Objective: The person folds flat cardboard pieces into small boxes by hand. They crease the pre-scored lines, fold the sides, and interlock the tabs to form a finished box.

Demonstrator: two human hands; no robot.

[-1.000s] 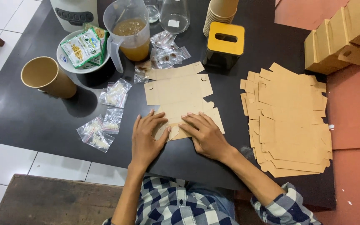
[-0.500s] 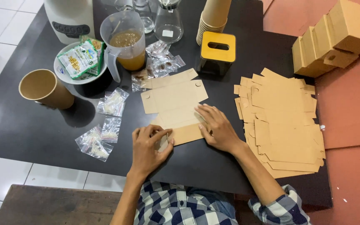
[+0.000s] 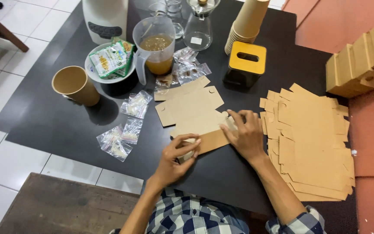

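Note:
A flat brown cardboard box blank lies unfolded on the black table in front of me. My left hand pinches the blank's near left corner and lifts that flap. Over on the blank's right side, my right hand presses down with its fingers spread across the fold. A thick stack of the same flat blanks lies just right of my right hand.
A paper cup, a bowl with a green packet, a pitcher of brown liquid, small clear bags, a yellow-topped black box, stacked cups and folded cardboard boxes surround the work. A wooden bench is near me.
Both hands lay flat on the blank's near edge. The left hand has now curled and lifted the near corner, and the right hand has slid right along the fold.

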